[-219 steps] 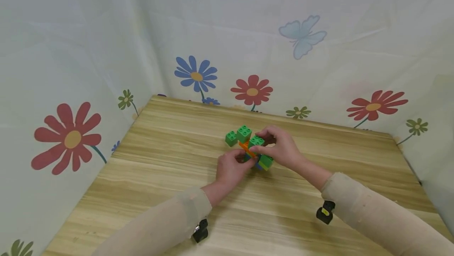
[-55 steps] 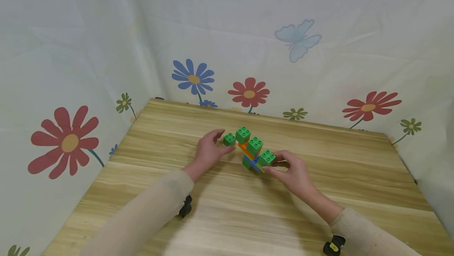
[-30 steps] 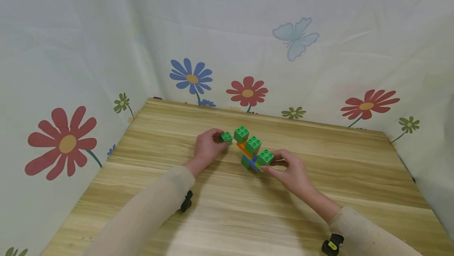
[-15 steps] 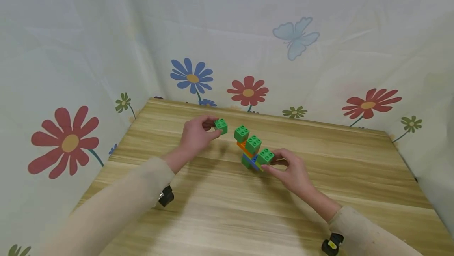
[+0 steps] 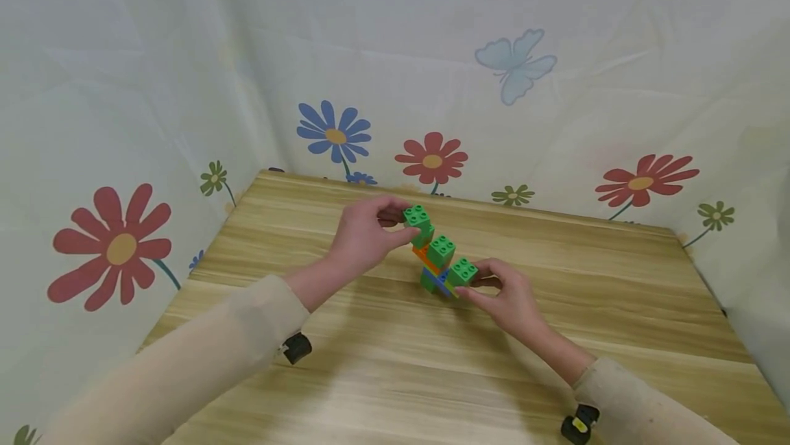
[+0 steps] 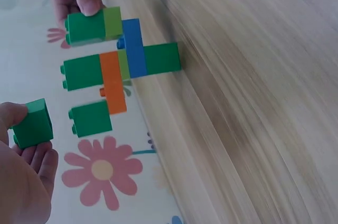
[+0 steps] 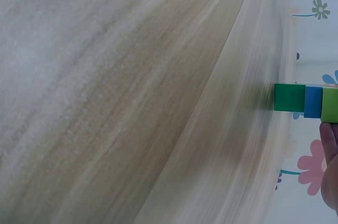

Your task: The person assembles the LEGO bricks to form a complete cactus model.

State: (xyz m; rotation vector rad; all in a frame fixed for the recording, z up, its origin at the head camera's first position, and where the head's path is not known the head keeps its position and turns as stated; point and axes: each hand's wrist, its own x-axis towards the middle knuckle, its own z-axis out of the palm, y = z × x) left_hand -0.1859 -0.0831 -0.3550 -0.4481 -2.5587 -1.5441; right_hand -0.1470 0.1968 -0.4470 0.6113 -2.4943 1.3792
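Observation:
My left hand (image 5: 364,234) pinches a loose green toy building block (image 6: 33,123) between thumb and fingers. In the left wrist view a gap separates this block from the outermost green block (image 6: 91,119) of the built structure. That structure stands on a bottom green block (image 6: 162,58), topped by a blue block (image 6: 134,49). An orange block (image 6: 113,82) sits higher, carrying two green blocks. My right hand (image 5: 509,297) pinches the structure's right end, where a green block (image 5: 463,271) sits on a lime one (image 6: 112,22). The right wrist view catches only the structure's lower part.
The wood-grain table (image 5: 382,369) lies under both hands. Behind it and to the sides hangs a pale curtain (image 5: 395,54) printed with flowers and a butterfly. A black wrist camera (image 5: 580,424) is strapped below each sleeve.
My left hand has taken the small green block from beside the structure, lifted it, and carried it rightward over the structure's left end. My right hand went to the right end earlier and stays there.

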